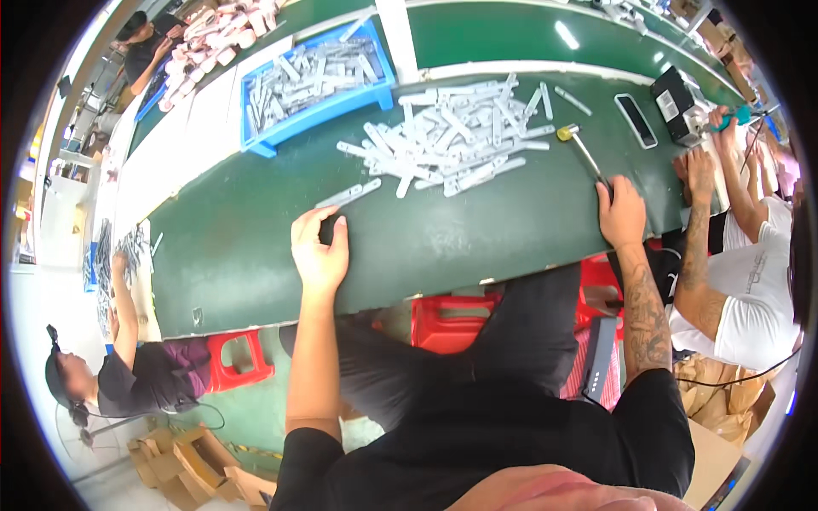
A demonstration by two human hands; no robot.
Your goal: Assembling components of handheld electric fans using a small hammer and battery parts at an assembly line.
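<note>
My right hand is closed round the dark handle end of a small hammer. Its yellowish head points away from me and rests close to the right side of a heap of light grey flat strips. At the table's near left, my left hand lies with thumb and fingers apart and nothing visible between them. Just beyond its fingertips is a single grey strip; whether they touch it I cannot tell. All this is on a dark green tabletop.
A blue bin full of similar grey strips stands at the back left. Toward the back right lie a phone and a black box-shaped device. Co-workers sit at both sides; one at the right holds a teal tool. Red stools stand below.
</note>
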